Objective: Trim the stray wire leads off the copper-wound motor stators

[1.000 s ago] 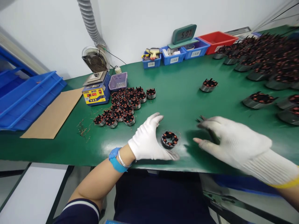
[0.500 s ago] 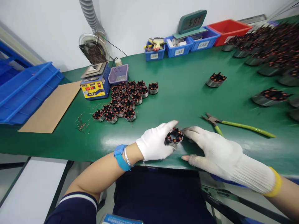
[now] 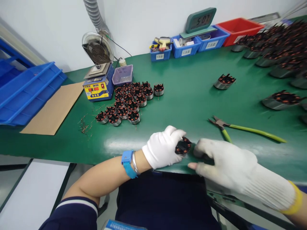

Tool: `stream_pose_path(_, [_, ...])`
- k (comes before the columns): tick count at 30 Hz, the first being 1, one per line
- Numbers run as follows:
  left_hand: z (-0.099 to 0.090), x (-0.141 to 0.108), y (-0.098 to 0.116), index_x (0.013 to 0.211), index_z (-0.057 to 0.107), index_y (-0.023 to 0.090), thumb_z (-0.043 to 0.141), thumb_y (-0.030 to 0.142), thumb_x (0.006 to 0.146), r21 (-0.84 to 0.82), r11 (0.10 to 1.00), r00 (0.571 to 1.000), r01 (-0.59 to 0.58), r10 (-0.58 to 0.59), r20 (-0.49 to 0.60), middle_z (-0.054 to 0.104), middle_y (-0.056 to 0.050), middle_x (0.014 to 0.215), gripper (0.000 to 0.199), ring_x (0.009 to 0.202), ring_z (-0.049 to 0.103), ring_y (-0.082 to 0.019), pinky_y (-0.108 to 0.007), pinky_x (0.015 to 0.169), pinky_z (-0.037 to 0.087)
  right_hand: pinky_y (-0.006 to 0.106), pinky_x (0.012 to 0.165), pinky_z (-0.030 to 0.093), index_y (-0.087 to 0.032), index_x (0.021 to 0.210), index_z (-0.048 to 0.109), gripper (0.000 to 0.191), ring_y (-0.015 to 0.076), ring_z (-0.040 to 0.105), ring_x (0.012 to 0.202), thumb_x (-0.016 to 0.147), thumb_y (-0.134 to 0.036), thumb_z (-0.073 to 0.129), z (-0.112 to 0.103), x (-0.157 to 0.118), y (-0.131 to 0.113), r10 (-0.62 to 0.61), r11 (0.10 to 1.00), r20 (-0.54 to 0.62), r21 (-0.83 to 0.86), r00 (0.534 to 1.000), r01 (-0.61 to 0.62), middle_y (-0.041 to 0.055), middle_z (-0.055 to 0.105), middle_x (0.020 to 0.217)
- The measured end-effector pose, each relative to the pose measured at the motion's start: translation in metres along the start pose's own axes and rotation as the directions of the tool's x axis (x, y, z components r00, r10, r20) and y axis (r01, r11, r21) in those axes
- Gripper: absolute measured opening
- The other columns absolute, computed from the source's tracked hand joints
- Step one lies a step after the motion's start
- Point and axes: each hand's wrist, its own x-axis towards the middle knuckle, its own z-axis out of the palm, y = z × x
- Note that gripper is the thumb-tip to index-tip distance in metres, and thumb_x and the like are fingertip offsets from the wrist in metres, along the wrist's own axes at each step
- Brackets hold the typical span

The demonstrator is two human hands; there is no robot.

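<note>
My left hand (image 3: 165, 147), in a white glove, is wrapped round a small motor stator (image 3: 183, 146) with black and copper parts, near the table's front edge. Just right of it is my right hand (image 3: 225, 163), also gloved, its thumb and curled fingers apart with nothing between them. Green-handled cutters (image 3: 225, 125) lie with jaws apart beyond my right hand. Several finished-looking stators (image 3: 133, 107) with copper wire ends stand grouped on the green table at left centre. A single stator (image 3: 224, 81) stands farther back on the right.
A blue and yellow heating unit (image 3: 98, 88), a purple tray (image 3: 122, 75) and wire scraps (image 3: 84, 127) are on the left. Blue bins (image 3: 186, 50), a red bin (image 3: 240, 30) and a clock (image 3: 200, 20) line the back. Many stators (image 3: 283, 60) crowd the right.
My right hand has drawn back to the right and down, away from the stator. My left hand has shifted slightly right with the stator, which is now turned differently.
</note>
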Motion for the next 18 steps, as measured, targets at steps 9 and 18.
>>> stream_pose_path(9, [-0.005, 0.003, -0.003, 0.122, 0.063, 0.022, 0.072, 0.046, 0.082, -0.089, 0.993, 0.997, 0.072, -0.072, 0.006, 0.068, -0.009, 0.118, 0.048, 0.094, 0.075, -0.028, -0.040, 0.079, 0.062, 0.029, 0.051, 0.033, -0.024, 0.065, 0.050, 0.034, 0.0169, 0.052, 0.050, 0.090, -0.046, 0.044, -0.007, 0.014, 0.003, 0.205, 0.977, 0.073, 0.050, 0.976, -0.209, 0.0035, 0.061, 0.061])
stream_pose_path(18, [-0.014, 0.007, -0.001, 0.129, 0.061, 0.020, 0.088, 0.054, 0.062, -0.369, 0.903, 0.969, 0.220, -0.245, -0.022, 0.075, -0.010, 0.122, 0.080, 0.114, 0.073, -0.034, -0.047, 0.105, 0.060, 0.031, 0.050, 0.022, -0.024, 0.065, 0.052, 0.026, 0.0153, 0.045, 0.049, 0.086, -0.039, 0.048, -0.001, 0.018, -0.002, 0.200, 0.977, 0.066, -0.089, 0.978, -0.194, 0.0021, 0.056, 0.060])
